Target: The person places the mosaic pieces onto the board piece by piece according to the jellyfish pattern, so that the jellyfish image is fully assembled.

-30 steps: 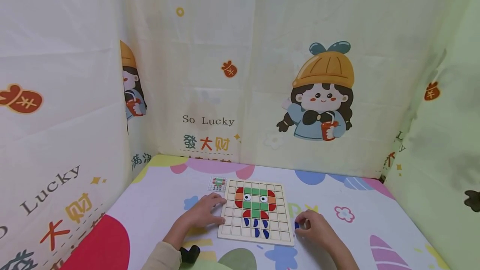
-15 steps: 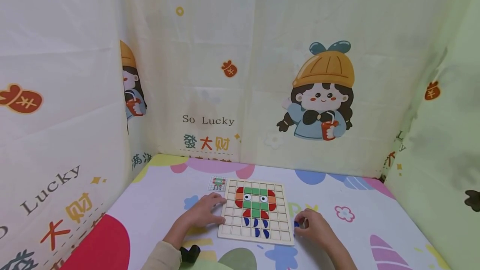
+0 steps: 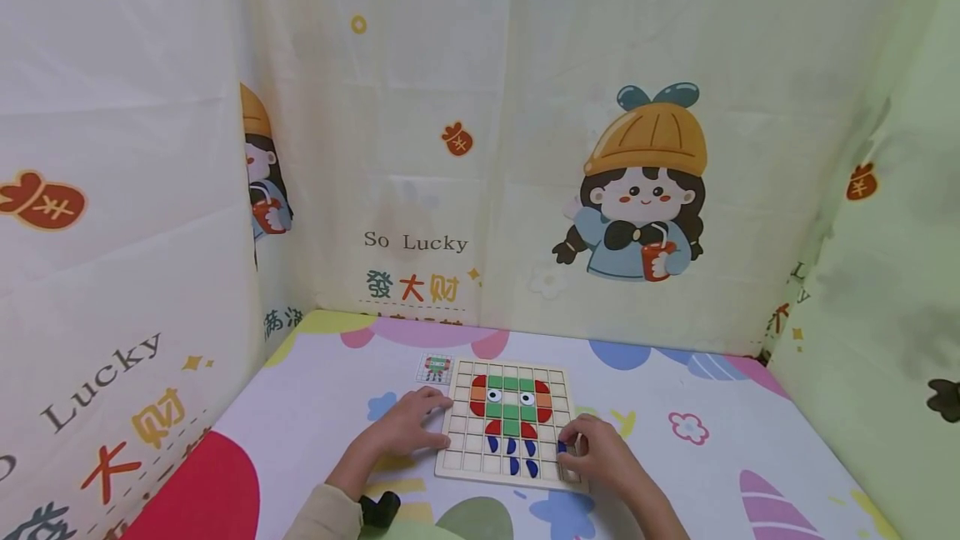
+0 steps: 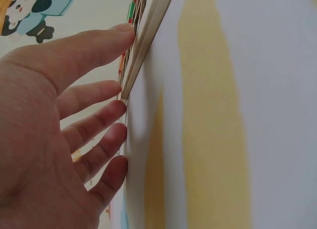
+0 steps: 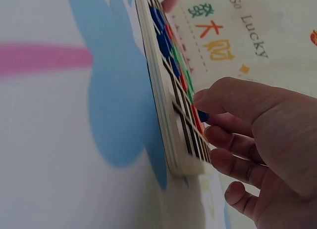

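A square wooden grid board [image 3: 465,463] lies on the table, with green, red and orange pieces and two eye pieces set in its upper and middle cells. Several dark blue curved pieces [image 3: 513,466] fill cells below them. Over the board's right side, my right hand [image 3: 603,452] pinches one more blue piece [image 3: 562,447] between thumb and forefinger; the right wrist view shows that blue piece [image 5: 202,115] mostly covered by the fingers. My left hand [image 3: 408,423] rests its fingertips and thumb against the board's left edge, fingers spread and fairly straight in the left wrist view.
A small pattern card [image 3: 435,367] with a similar figure lies by the board's upper left corner. A black object [image 3: 380,509] sits by the left sleeve. Printed cloth walls [image 3: 420,148] stand behind and on both sides of the patterned tablecloth [image 3: 645,382].
My right hand has moved left with the blue piece, from beside the board to over its right columns. The left hand has stayed at the left edge.
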`<state>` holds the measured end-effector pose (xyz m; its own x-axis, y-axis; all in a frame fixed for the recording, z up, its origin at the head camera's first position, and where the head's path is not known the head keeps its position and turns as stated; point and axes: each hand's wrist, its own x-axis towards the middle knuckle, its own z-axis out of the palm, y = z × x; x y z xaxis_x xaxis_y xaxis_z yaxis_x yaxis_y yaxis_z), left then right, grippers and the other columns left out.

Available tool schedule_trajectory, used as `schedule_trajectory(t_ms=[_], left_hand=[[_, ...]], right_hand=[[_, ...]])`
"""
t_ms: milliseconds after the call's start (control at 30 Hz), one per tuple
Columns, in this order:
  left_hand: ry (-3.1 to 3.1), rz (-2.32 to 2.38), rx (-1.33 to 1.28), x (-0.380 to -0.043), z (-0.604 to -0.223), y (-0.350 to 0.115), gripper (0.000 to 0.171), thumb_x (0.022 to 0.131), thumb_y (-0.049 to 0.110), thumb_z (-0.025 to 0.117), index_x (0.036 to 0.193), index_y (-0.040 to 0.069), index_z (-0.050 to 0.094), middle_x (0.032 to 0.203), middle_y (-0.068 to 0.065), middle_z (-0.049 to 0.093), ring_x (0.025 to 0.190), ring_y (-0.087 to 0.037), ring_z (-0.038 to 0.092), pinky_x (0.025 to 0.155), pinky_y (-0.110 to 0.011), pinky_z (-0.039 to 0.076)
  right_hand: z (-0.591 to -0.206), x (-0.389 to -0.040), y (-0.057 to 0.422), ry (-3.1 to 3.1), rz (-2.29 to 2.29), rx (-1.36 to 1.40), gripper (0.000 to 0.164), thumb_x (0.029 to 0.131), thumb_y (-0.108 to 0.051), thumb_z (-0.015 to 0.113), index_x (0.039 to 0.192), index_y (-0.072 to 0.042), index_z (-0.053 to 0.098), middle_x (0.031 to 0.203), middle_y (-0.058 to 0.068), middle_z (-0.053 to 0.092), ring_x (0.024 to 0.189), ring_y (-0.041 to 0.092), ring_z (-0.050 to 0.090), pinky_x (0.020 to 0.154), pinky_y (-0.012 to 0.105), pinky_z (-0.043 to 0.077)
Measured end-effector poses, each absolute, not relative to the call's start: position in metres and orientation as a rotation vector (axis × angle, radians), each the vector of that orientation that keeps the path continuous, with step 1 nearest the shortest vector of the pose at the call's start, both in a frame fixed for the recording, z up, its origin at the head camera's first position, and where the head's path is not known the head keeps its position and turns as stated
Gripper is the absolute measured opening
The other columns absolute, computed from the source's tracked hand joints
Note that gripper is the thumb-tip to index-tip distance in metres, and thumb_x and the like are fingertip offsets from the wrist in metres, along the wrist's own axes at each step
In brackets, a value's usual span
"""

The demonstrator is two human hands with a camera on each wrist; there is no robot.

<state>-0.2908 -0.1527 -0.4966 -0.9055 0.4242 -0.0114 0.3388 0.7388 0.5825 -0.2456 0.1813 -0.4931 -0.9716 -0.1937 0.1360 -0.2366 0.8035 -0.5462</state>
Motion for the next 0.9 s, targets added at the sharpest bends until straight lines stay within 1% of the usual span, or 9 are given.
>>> schedule_trajectory(t_ms=[200,467,533,667,833,900], left_hand=[[2.794,0.892,0.610,-0.290,-0.496,-0.153,0.062,0.079,0.039,0.077,0.134,0.018,0.057,0.144,-0.011,0.045,0.132,-0.035,0.040,0.107,-0.060,0.037],[2.795,0.894,0.616,-0.289,-0.495,-0.153,0.062,0.079,0.040,0.076,0.134,0.018,0.057,0.144,-0.010,0.046,0.131,-0.034,0.040,0.106,-0.060,0.038],[2.794,0.899,0.617,-0.289,-0.495,-0.154,0.062,0.080,0.039,0.076,0.134,0.018,0.057,0.144,-0.010,0.046,0.131,-0.034,0.041,0.106,-0.060,0.038],[2.794,0.904,0.620,-0.289,-0.495,-0.154,0.062,0.080,0.039,0.076,0.134,0.017,0.057,0.143,-0.010,0.046,0.131,-0.034,0.041,0.106,-0.059,0.038],[2.797,0.897,0.621,-0.289,-0.496,-0.154,0.062,0.079,0.041,0.076,0.134,0.018,0.057,0.143,-0.009,0.046,0.131,-0.033,0.041,0.106,-0.059,0.039],[2.795,0.901,0.622,-0.290,-0.496,-0.154,0.062,0.079,0.041,0.076,0.134,0.018,0.057,0.143,-0.009,0.046,0.131,-0.033,0.041,0.106,-0.059,0.038]], right_hand=[[-0.491,-0.246,0.162,-2.925,0.953,0.444,0.017,0.075,-0.021,0.081,0.087,-0.015,0.070,0.079,-0.005,0.054,0.068,0.009,0.046,0.056,0.019,0.038],[-0.495,-0.246,0.139,-2.930,0.954,0.556,0.014,0.076,-0.021,0.078,0.087,-0.016,0.070,0.081,-0.006,0.055,0.064,0.005,0.046,0.056,0.019,0.039],[-0.495,-0.246,0.134,-2.931,0.955,0.583,0.013,0.077,-0.021,0.077,0.087,-0.016,0.071,0.082,-0.006,0.056,0.066,0.005,0.047,0.056,0.019,0.040],[-0.495,-0.245,0.123,-2.945,0.963,0.605,0.014,0.077,-0.024,0.078,0.089,-0.018,0.072,0.082,-0.007,0.056,0.068,0.005,0.046,0.058,0.019,0.039],[-0.495,-0.245,0.113,-2.961,0.982,0.622,0.017,0.077,-0.028,0.079,0.090,-0.018,0.073,0.078,-0.008,0.055,0.067,0.005,0.046,0.057,0.019,0.039],[-0.495,-0.245,0.110,-2.967,0.992,0.619,0.017,0.077,-0.028,0.079,0.089,-0.019,0.073,0.079,-0.009,0.055,0.068,0.005,0.046,0.057,0.019,0.039]])
